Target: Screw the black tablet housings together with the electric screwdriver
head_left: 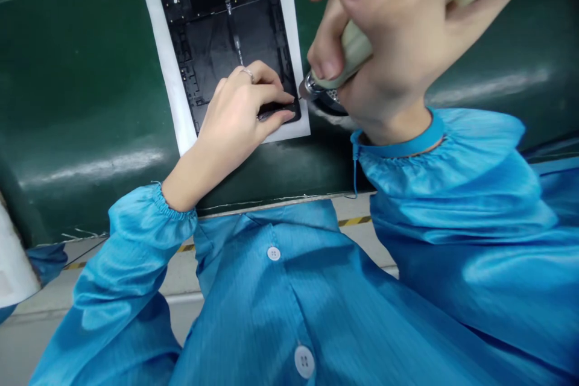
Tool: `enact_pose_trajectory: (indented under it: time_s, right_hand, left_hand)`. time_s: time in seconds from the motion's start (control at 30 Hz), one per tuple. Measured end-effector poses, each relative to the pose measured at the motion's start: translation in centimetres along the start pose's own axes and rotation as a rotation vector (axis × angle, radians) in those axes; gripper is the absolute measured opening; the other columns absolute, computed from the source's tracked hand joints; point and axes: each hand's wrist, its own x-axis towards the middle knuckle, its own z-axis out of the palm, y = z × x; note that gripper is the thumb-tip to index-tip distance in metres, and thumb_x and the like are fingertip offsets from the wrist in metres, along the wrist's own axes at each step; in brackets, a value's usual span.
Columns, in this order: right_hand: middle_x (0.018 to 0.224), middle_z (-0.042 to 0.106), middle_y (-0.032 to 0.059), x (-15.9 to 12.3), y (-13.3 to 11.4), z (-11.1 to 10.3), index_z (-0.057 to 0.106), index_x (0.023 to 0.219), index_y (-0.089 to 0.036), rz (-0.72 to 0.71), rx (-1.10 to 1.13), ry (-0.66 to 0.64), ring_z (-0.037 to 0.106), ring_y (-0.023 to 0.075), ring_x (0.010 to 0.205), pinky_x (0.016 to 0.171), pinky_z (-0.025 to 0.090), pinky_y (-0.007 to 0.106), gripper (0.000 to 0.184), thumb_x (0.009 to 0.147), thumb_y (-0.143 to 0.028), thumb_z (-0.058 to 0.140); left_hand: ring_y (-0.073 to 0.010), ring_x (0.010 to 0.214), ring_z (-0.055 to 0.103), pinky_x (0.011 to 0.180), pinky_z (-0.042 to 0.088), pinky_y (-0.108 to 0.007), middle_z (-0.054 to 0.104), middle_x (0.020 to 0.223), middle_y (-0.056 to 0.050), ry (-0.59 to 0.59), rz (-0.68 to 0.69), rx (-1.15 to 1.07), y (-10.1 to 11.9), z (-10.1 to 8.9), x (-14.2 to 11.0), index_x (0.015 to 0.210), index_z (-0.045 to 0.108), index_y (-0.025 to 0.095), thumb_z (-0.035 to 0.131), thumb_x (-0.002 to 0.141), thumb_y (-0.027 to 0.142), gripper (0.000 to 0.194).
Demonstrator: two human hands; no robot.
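Observation:
A black tablet back shell point(212, 30) lies on a white sheet point(289, 42) on the green belt. My left hand point(239, 114) rests on the shell's near right corner, fingers pinched on a small dark part point(275, 111) there. My right hand point(384, 48) is wrapped round a pale electric screwdriver point(357, 51) held close to the camera. Its metal tip point(310, 87) points at the shell's near right corner, beside my left fingertips.
The green conveyor belt point(76, 90) runs across the view, its near edge point(271, 199) just above my blue smock. A white object point(13, 265) sits at the lower left. Floor with yellow-black tape point(355, 221) shows below the belt.

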Motion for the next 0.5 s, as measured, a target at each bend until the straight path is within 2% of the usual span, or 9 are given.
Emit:
enact_pose_trajectory:
  time_s: [0.07, 0.17, 0.3, 0.4, 0.5]
  right_hand:
    - [0.08, 0.071, -0.0165, -0.1, 0.5, 0.1, 0.066, 0.104, -0.03, -0.088, 0.028, -0.058, 0.052, -0.0057, 0.05, 0.047, 0.045, 0.006, 0.026, 0.09, -0.047, 0.081]
    - [0.083, 0.074, -0.016, 0.1, 1.5, -0.6, 0.068, 0.106, -0.03, -0.096, -0.011, -0.112, 0.06, -0.0042, 0.054, 0.053, 0.054, 0.009, 0.027, 0.088, -0.04, 0.085]
    - [0.087, 0.075, -0.0162, 0.3, 2.4, -1.5, 0.069, 0.111, -0.032, -0.191, 0.004, -0.166, 0.062, -0.0035, 0.052, 0.047, 0.049, 0.006, 0.028, 0.09, -0.043, 0.083]
    - [0.093, 0.077, -0.0142, 0.1, 2.6, -1.5, 0.07, 0.112, -0.033, -0.136, -0.038, -0.147, 0.068, -0.0013, 0.06, 0.05, 0.052, 0.006, 0.031, 0.089, -0.049, 0.084]
    - [0.094, 0.075, -0.0151, -0.4, 2.9, -1.7, 0.069, 0.113, -0.036, -0.108, -0.02, -0.116, 0.061, -0.0034, 0.054, 0.05, 0.051, 0.006, 0.033, 0.088, -0.051, 0.085]
  left_hand:
    - [-0.0351, 0.119, 0.068, 0.108, 0.052, -0.055, 0.075, 0.126, -0.006, -0.003, 0.004, 0.011, 0.2, -0.1, 0.0, 0.111, 0.086, 0.035, 0.081, 0.1, 0.037, 0.012]
    - [-0.0353, 0.121, 0.066, 0.109, 0.053, -0.055, 0.073, 0.129, -0.007, 0.001, 0.002, 0.034, 0.1, 0.0, 0.1, 0.113, 0.085, 0.036, 0.08, 0.101, 0.04, 0.014]
    - [-0.0365, 0.118, 0.066, 0.105, 0.055, -0.056, 0.073, 0.126, -0.007, 0.015, 0.015, 0.017, -0.4, 0.5, 0.3, 0.111, 0.085, 0.035, 0.082, 0.098, 0.043, 0.015]
    - [-0.0365, 0.117, 0.067, 0.101, 0.055, -0.056, 0.074, 0.125, -0.007, 0.042, 0.031, 0.009, -0.6, 0.9, 0.4, 0.109, 0.084, 0.036, 0.082, 0.097, 0.045, 0.015]
    - [-0.0363, 0.117, 0.067, 0.102, 0.056, -0.056, 0.074, 0.126, -0.007, 0.051, 0.019, 0.009, -0.5, 1.1, 0.4, 0.109, 0.084, 0.035, 0.082, 0.097, 0.045, 0.015]
